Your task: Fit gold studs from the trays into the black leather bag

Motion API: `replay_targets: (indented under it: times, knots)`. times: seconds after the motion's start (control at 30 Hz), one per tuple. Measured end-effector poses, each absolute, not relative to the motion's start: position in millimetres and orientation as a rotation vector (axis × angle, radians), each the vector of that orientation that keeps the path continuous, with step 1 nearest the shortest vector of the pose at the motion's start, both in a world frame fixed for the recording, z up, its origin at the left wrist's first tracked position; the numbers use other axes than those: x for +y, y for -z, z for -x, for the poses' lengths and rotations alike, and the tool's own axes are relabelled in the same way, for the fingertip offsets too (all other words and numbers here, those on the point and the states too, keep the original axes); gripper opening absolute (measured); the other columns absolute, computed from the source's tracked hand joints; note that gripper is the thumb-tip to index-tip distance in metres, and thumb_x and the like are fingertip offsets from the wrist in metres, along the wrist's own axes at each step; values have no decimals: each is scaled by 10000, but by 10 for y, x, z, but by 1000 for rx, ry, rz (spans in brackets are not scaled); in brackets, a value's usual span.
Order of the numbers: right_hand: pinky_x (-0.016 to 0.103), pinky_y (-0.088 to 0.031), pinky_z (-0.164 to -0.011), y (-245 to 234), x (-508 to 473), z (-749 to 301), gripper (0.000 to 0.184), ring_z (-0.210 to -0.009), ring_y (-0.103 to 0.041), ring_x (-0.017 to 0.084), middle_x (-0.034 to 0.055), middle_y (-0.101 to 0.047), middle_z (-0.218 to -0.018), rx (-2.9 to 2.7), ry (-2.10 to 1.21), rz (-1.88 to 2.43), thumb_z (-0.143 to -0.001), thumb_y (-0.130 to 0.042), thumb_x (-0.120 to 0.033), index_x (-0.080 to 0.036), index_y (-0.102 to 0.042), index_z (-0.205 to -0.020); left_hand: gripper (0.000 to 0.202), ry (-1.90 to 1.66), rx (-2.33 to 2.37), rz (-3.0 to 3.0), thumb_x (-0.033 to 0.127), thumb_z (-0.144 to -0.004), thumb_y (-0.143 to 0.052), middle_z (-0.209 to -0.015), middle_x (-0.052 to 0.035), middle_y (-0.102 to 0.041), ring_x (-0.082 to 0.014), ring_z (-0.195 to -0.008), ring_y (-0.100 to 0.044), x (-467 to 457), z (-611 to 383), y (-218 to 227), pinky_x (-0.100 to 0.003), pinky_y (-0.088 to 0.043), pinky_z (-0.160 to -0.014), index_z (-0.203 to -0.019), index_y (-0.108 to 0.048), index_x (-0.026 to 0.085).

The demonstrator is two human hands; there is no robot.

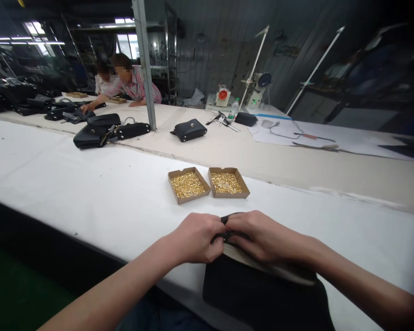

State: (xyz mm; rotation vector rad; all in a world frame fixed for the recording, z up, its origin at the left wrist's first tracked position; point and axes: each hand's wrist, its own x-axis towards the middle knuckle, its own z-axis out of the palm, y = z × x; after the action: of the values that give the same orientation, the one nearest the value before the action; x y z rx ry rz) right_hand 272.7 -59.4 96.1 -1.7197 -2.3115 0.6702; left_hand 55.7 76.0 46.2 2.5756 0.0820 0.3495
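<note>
Hands: left hand (pixel 195 236) and right hand (pixel 265 236) were pressed together, pinching the top edge of a black leather handbag (pixel 258 294) | Location: bag was held on the near worktop (pixel 89 193) edge | Handling: judged light, soft; pale-lined rim (pixel 269 267) favoured for grip | Nearby: 2 cardboard trays (pixel 194 198) of gold studs (pixel 188 185)

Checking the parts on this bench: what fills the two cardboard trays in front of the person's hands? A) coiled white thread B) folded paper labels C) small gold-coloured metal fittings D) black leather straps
C. Both shallow cardboard trays are heaped with loose, small gold-coloured metal fittings.
</note>
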Motion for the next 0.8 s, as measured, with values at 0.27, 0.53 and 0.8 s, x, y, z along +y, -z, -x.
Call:
replay_targets:
  times: [0.27, 0.53, 0.8]
  knots:
    - [372, -449, -821, -969, -587, -2667, 117, -930, -674, 244, 31, -707, -1017, -2277, -586, 1718, -1076, -588, -178, -243, -683, -1051, 210, -439, 265, -2471, 253, -864, -672, -838, -25, -681, -225, -745, -633, 664, -609, -350, -421, -330, -638, -804, -472, 228]
    - [329, -613, -903, -1242, -436, -3151, 230, -1016, -777, 228, -3, -833, -1147, -2064, -894, 1743, -1153, -679, -456, -323, -858, -1208, 238, -419, 266, -2387, 218, -804, -698, -762, -4, -597, -175, -673, -463, 664, -621, -454, -392, -262, -627, -747, -466, 210]
    - [488, -656, -1038, -626, 662, -4005, 289, -1085, -771, 282, 113, -809, -1194, -1726, -256, 2648, -1117, -828, -447, -180, -809, -1227, 208, -296, 459, -2369, 208, -782, -701, -693, -6, -595, -164, -635, -412, 718, -703, -639, -365, -239, -614, -688, -515, 201]
